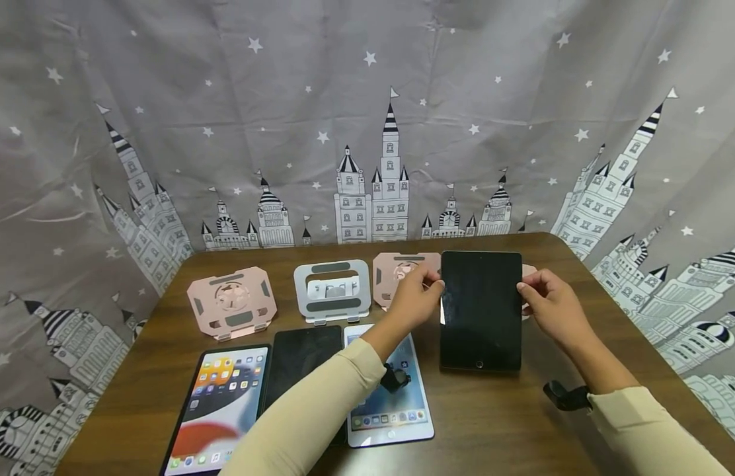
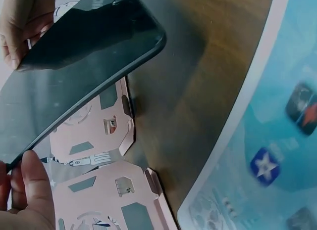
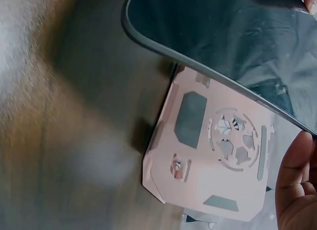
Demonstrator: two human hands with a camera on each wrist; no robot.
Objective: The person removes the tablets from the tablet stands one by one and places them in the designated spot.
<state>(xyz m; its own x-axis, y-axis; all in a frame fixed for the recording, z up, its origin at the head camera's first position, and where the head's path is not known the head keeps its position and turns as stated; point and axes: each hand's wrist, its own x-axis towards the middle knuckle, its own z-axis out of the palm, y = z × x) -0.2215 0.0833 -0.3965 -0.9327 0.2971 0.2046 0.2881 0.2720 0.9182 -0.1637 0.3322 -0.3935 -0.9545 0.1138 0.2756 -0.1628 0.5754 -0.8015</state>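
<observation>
Both hands hold up a black tablet (image 1: 480, 317) by its opposite long sides, its dark screen facing me and its home button at the bottom. My left hand (image 1: 414, 299) pinches the left edge, and my right hand (image 1: 552, 309) pinches the right edge. Thumbs lie toward the screen side. Behind the tablet is a pink stand (image 3: 198, 156), mostly hidden by it in the head view. Another pink stand (image 1: 397, 271) stands just left of it, partly covered by my left hand.
At the back left are a grey-white stand (image 1: 334, 307) and a pink stand (image 1: 239, 318). In front lie a white tablet (image 1: 418, 406) with its screen lit, a dark tablet (image 1: 302, 347) and a lit dark-framed tablet (image 1: 227, 390). My left sleeve crosses over them. A grey castle-print curtain (image 1: 463, 53) hangs behind the wooden table (image 1: 492, 423).
</observation>
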